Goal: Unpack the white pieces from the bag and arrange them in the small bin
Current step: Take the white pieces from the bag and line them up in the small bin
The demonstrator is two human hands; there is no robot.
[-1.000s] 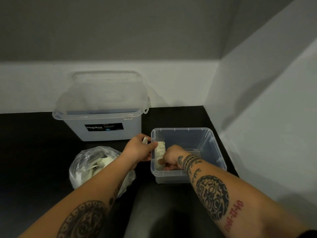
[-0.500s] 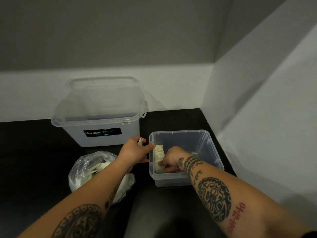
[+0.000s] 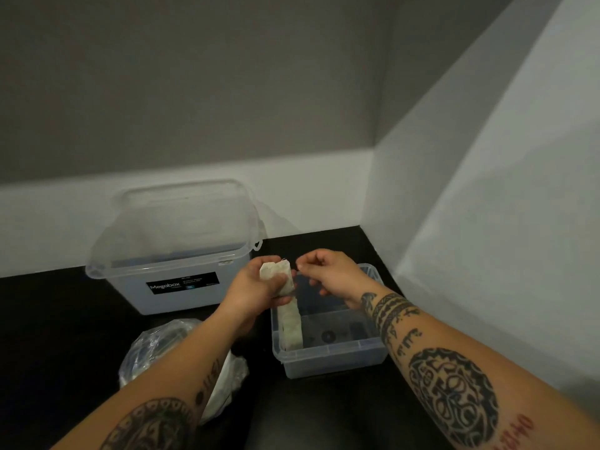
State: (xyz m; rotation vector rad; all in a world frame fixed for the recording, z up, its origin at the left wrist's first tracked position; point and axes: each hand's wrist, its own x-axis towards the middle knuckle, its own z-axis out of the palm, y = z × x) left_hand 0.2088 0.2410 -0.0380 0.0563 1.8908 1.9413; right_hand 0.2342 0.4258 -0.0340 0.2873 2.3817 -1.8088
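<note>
**Item: two hands over the small bin, white pieces in transit**

- Left hand – raised above the bin's far left corner, fingers wrapped round a clutch of white pieces.
- Right hand – level with it, thumb and forefinger drawn together just beside the clutch's top corner; whether they grip anything cannot be told.
- Small bin – clear, a row of white pieces standing along its left wall.
- Bag – clear plastic, left of the bin, under the left forearm.
- Lidded box – behind the bag, on the black surface.
- Walls – grey above white, meeting in a corner.
</note>
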